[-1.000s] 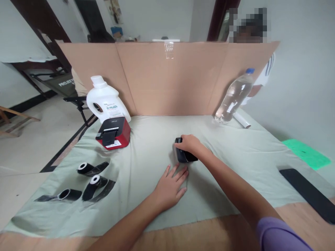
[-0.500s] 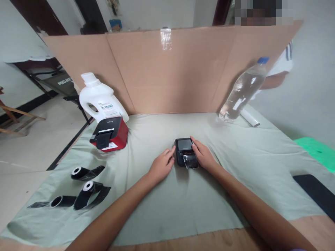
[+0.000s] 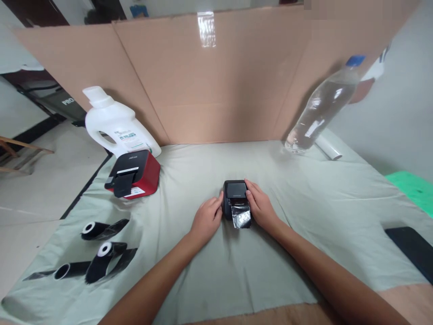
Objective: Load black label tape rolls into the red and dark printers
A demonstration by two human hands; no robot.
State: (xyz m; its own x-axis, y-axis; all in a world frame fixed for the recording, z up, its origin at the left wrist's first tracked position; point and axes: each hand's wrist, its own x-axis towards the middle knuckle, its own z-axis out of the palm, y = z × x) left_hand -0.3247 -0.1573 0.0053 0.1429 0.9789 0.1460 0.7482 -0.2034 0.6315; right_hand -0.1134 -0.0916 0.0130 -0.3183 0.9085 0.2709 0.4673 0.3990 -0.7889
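Observation:
A small black label printer (image 3: 236, 189) sits upright on the cloth in the middle, with a strip of glossy black film (image 3: 241, 216) hanging out of its front. My right hand (image 3: 261, 204) grips the printer's right side, thumb toward the front and fingers along the side and back. On the opposite side, my left hand (image 3: 207, 217) presses its bent fingers to the casing. Together the two hands hold the printer between them. The fingertips of my left hand are partly hidden behind it.
On the left are a red and black printer (image 3: 137, 174), a white detergent bottle (image 3: 117, 124) and black film rolls (image 3: 98, 262). A cardboard panel (image 3: 216, 81) stands behind. To the right are a water bottle (image 3: 324, 108), a white tube (image 3: 329, 146) and a black phone (image 3: 411, 248).
The head view has tilted down and come closer. The label printer has turned slightly, so its film strip points more toward me. My left fingers have closed in against its side.

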